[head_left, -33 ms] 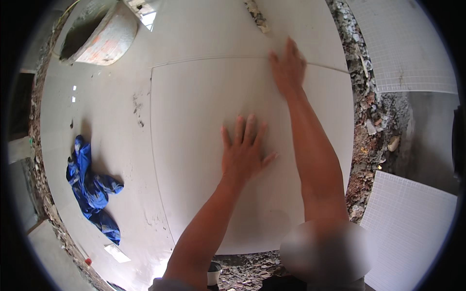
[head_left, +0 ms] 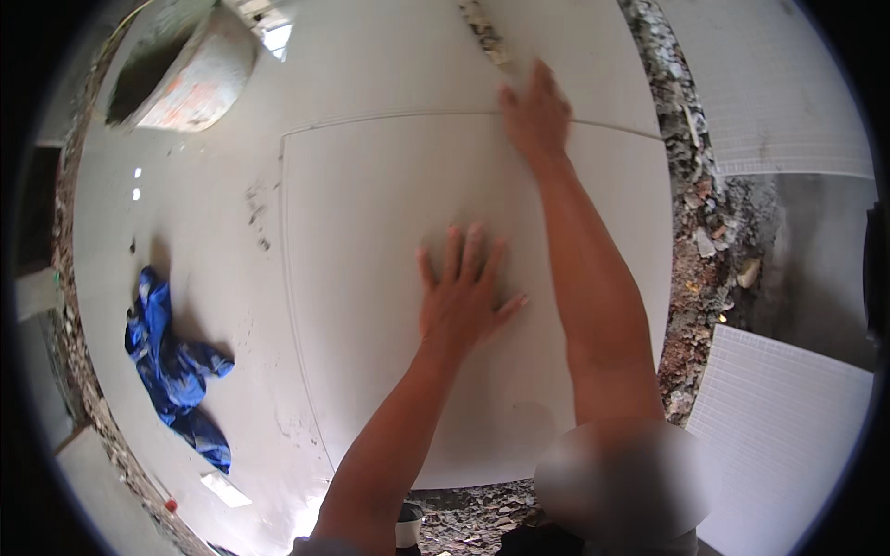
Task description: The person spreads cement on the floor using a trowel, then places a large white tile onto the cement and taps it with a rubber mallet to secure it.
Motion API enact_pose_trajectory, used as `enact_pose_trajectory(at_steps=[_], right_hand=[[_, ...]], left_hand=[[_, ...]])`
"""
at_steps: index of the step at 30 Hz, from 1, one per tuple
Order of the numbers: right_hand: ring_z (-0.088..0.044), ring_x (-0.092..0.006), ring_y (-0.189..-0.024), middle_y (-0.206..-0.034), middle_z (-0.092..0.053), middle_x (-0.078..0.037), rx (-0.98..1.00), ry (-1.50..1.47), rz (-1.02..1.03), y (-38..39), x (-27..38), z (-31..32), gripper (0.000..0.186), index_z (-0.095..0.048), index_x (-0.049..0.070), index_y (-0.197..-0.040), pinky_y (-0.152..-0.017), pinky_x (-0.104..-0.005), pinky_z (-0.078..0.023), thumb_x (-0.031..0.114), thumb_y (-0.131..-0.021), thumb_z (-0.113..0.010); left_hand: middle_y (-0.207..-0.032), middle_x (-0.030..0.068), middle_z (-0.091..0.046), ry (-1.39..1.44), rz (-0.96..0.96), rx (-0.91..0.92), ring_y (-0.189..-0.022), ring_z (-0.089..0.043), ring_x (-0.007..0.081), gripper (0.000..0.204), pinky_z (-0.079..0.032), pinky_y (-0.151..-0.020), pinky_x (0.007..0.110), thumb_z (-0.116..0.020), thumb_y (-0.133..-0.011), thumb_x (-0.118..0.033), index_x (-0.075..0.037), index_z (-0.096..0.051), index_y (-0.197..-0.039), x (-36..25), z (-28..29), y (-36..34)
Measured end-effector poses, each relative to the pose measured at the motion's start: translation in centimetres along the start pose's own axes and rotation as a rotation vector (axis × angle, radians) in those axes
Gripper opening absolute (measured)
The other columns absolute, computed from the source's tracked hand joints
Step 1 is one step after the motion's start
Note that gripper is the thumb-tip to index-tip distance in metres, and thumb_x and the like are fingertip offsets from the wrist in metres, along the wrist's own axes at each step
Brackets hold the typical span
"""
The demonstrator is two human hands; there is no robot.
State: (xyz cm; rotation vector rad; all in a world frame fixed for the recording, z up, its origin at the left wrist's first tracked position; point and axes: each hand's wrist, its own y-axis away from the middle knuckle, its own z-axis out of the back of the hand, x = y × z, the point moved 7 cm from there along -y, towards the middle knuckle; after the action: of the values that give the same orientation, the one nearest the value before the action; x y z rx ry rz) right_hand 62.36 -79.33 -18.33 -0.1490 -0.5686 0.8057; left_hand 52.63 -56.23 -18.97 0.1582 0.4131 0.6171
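A large pale floor tile [head_left: 362, 204] lies in front of me, with thin seams along its left and far edges. My left hand [head_left: 459, 301] rests flat near its middle, fingers spread, holding nothing. Farther out, my right hand [head_left: 540, 119] is at the far seam, with its fingers reaching over the neighbouring tile [head_left: 389, 56]. Its thumb stands apart and its fingers look stretched, slightly blurred, with nothing visible in them. Just beyond the fingertips is a narrow strip of rubble-like material [head_left: 484, 35].
At the far left a mortar-stained bucket [head_left: 199, 83] lies tipped. A crumpled blue cloth [head_left: 176, 371] is on the tiles at the left. Rubble [head_left: 691, 241] runs along the right edge, beside white gridded panels [head_left: 788, 417]. Near my left forearm stands a small cup-like container [head_left: 408, 528].
My right hand has shifted slightly left along the far seam. The left hand stays flat in about the same place on the tile. The whole view has moved a little.
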Motion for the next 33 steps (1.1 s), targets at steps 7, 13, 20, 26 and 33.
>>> enact_pose_trajectory(at_steps=[7,13,20,26,33], right_hand=[[-0.047,-0.0316,-0.124,-0.132,-0.051,-0.017,0.162,0.213,-0.12,-5.8,2.8,-3.1,0.056,-0.042,0.007,-0.134,-0.1,-0.0495,-0.037,0.037,-0.088,-0.052],[-0.064,-0.0335,-0.1,-0.104,-0.066,-0.016,0.561,-0.014,-0.281,-4.1,3.8,-2.0,0.04,-0.06,0.002,-0.102,-0.084,-0.0419,-0.051,0.035,-0.081,-0.054],[-0.059,-0.0285,-0.068,-0.073,-0.06,-0.01,0.488,-1.395,-0.577,11.0,2.9,5.1,0.02,-0.058,0.005,-0.093,-0.07,-0.0424,-0.049,0.025,-0.089,-0.057],[-0.062,-0.0239,-0.068,-0.076,-0.06,-0.012,0.452,-1.605,-0.88,28.6,1.4,13.4,0.027,-0.051,-0.004,-0.103,-0.065,-0.034,-0.051,0.017,-0.087,-0.049],[-0.062,-0.0364,-0.083,-0.088,-0.063,-0.024,0.221,-0.88,-0.846,22.6,-3.0,13.6,0.036,-0.051,-0.008,-0.104,-0.072,-0.041,-0.049,0.019,-0.08,-0.056]], left_hand=[[-0.156,0.0073,-0.011,-0.143,-0.008,0.085,-0.145,-0.004,0.0288,0.078,-0.003,-0.111,0.062,-0.035,-0.088,-0.068,-0.022,-0.024,-0.149,0.2,-0.7,-0.8],[-0.152,0.0112,-0.024,-0.098,-0.025,-0.058,-0.142,-0.015,0.0327,0.081,-0.006,-0.109,0.065,-0.054,-0.08,-0.062,-0.019,-0.032,-0.145,-0.2,-0.3,-0.7],[-0.151,0.0114,-0.027,-0.489,-0.119,-0.138,-0.141,-0.017,0.0353,0.084,-0.011,-0.11,0.062,-0.063,-0.077,-0.051,-0.011,-0.032,-0.144,0.3,-2.3,-0.6],[-0.154,0.0088,-0.02,-0.505,-0.199,-0.273,-0.143,-0.016,0.0323,0.074,-0.017,-0.108,0.063,-0.044,-0.089,-0.053,-0.018,-0.02,-0.149,0.1,-2.7,-0.4],[-0.154,0.0108,-0.019,-0.394,-0.184,-0.288,-0.143,-0.015,0.0316,0.075,-0.014,-0.109,0.062,-0.026,-0.092,-0.066,-0.019,-0.018,-0.15,0.3,-2.6,-0.5]])
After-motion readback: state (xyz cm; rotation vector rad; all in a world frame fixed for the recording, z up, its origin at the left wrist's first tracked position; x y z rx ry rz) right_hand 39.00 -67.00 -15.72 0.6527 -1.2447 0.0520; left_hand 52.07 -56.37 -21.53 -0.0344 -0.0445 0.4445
